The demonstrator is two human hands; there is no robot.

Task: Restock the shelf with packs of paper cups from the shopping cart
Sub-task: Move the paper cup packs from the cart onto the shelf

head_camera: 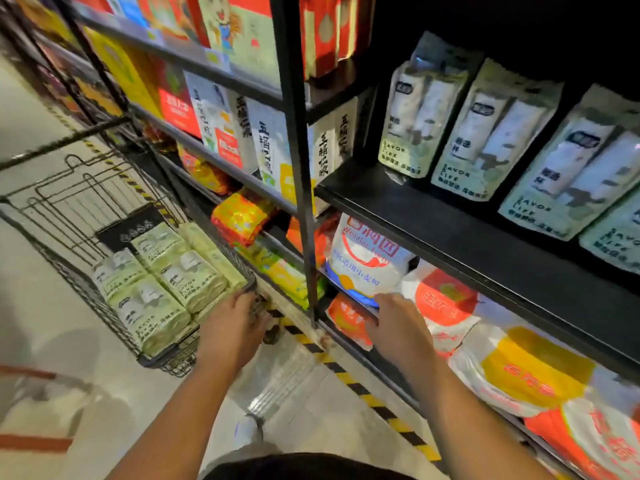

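left hand [232, 327] on the near corner of the black wire shopping cart [86, 188], fingers curled over the rim wire and gripping it; reads as steadying the cart or drawing it in against the rack so stock is in reach

right hand [398, 329] empty, fingers loose and fairly straight, tips at the bottom edge of the white plastic flour bag [367, 258] on the low shelf; can't resolve whether it touches; my guess is bracing or just passing, not a grab

task items: pale green film-wrapped packs of paper cups [162, 282] lie flat in rows in the cart, none in hand; same product sits on the black shelf board [450, 223] up right, shelved cup packs [491, 133] standing on end, leaning back, faces out so labels read from the aisle; free slots not visible, row runs out of frame on the right

yellow-and-black striped floor tape [346, 375] runs along the rack foot, cart just beside it; black steel upright [298, 168] stands between the cart side and the cup bay, so each pack must go up and round it

status: cart well loaded, plenty left to do; likely next is left hand off the rim onto the nearest pack; film looks slick and soft, so grip round the body, not a corner
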